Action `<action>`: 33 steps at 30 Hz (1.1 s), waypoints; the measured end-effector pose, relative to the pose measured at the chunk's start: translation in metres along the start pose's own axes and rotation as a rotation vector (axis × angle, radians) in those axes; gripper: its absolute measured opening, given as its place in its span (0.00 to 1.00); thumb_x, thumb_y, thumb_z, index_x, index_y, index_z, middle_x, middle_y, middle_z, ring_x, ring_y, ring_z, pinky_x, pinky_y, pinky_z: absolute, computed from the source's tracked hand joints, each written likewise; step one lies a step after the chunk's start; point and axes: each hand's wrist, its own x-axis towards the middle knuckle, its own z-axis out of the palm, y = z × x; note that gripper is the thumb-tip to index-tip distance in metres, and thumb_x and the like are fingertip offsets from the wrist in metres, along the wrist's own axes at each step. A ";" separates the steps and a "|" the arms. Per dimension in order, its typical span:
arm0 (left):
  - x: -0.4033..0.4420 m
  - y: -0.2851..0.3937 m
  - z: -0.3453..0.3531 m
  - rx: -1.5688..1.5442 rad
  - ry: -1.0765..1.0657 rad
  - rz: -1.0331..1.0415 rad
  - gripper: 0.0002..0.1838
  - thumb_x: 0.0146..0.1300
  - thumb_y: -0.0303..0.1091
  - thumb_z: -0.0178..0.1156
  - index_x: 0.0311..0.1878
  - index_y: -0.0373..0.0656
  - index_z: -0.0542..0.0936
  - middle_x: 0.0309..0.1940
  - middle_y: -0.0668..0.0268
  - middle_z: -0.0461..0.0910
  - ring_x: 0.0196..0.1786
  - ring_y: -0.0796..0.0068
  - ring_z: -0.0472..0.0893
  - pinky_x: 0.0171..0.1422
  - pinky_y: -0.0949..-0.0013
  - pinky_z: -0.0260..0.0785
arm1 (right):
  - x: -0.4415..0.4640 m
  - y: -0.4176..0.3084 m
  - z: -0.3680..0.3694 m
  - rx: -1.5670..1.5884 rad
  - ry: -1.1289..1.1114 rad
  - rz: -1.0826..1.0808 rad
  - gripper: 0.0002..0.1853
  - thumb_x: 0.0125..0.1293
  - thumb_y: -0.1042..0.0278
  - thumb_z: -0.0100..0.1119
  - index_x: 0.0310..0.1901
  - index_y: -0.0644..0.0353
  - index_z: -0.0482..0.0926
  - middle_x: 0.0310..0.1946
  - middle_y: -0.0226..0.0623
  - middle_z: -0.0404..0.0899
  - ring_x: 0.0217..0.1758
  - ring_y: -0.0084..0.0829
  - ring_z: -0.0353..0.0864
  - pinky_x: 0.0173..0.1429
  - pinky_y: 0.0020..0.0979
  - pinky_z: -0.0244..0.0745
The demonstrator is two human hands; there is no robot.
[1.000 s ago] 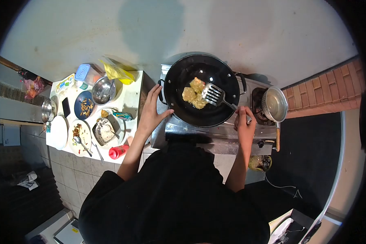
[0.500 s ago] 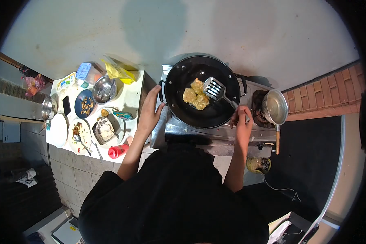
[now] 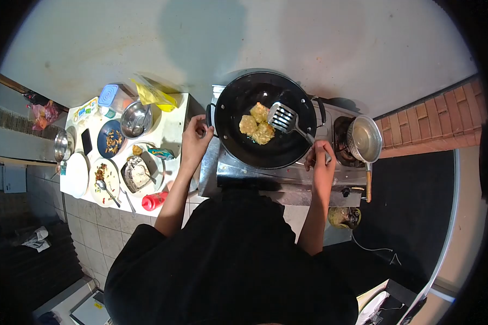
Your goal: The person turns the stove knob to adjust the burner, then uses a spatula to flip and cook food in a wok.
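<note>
A black wok (image 3: 287,154) with two side handles sits on the stove. Several golden fried pieces (image 3: 257,124) lie together in it. My right hand (image 3: 321,155) is closed round the handle of a slotted metal spatula (image 3: 283,118), whose head is in the wok against the right side of the pieces. At the wok's left handle (image 3: 210,116) is my left hand (image 3: 198,136), its fingers curled and closed there; how firmly they grip it is hard to see.
A saucepan (image 3: 365,139) stands on the right burner, its wooden handle pointing toward me. On the white table (image 3: 173,120) at the left are a steel bowl (image 3: 136,119), a blue plate (image 3: 111,139), a red bottle (image 3: 153,201), a phone (image 3: 87,142) and other dishes.
My left hand, earlier spread beside the wok, has curled its fingers in at the left handle. The spatula has shifted slightly; the whole view has moved a little.
</note>
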 end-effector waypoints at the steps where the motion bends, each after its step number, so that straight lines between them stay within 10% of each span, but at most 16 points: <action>1: 0.001 0.002 0.000 0.019 0.010 -0.007 0.19 0.60 0.26 0.65 0.54 0.36 0.76 0.26 0.68 0.77 0.30 0.82 0.74 0.37 0.76 0.67 | 0.000 0.001 -0.001 -0.005 -0.003 0.003 0.13 0.76 0.60 0.49 0.35 0.58 0.73 0.21 0.26 0.66 0.22 0.18 0.64 0.25 0.23 0.60; 33: -0.006 0.033 -0.015 0.182 0.054 0.182 0.18 0.66 0.29 0.61 0.58 0.38 0.78 0.54 0.55 0.77 0.53 0.61 0.80 0.59 0.65 0.70 | -0.006 0.001 -0.011 -0.032 -0.012 -0.017 0.15 0.77 0.58 0.48 0.35 0.59 0.72 0.20 0.25 0.65 0.21 0.16 0.64 0.22 0.21 0.59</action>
